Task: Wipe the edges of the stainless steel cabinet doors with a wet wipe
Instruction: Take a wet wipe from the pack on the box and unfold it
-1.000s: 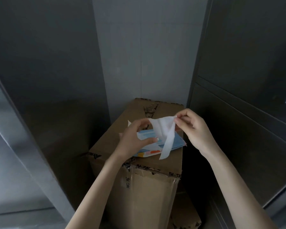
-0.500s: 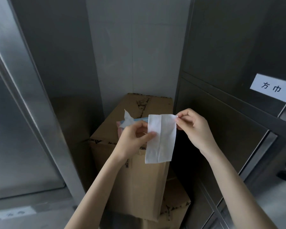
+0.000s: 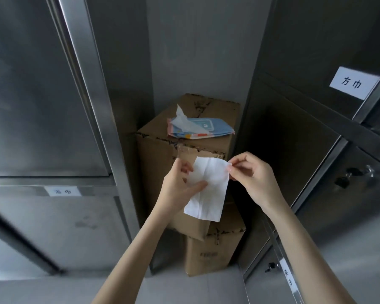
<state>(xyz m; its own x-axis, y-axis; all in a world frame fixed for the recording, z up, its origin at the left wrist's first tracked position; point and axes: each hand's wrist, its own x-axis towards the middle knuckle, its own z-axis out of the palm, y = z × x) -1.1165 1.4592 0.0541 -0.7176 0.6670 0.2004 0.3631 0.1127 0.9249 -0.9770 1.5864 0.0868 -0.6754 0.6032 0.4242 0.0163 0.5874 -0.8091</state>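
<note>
Two banks of brushed stainless steel cabinet doors flank the grip, leaving a narrow alcove between their edges. The wet wipe, white, thin and rectangular, hangs with its long axis running downward. The left hand pinches its left edge and the right hand pinches its upper right corner. Beyond the grip, a wipe pack lies on a cardboard box.

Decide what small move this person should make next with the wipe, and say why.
Probably draw the hands slightly apart to open the wet wipe fully. The left hand pinches its left edge, the right hand its top right corner; it hangs creased in front of the cardboard box, touching no cabinet door edge yet.
</note>
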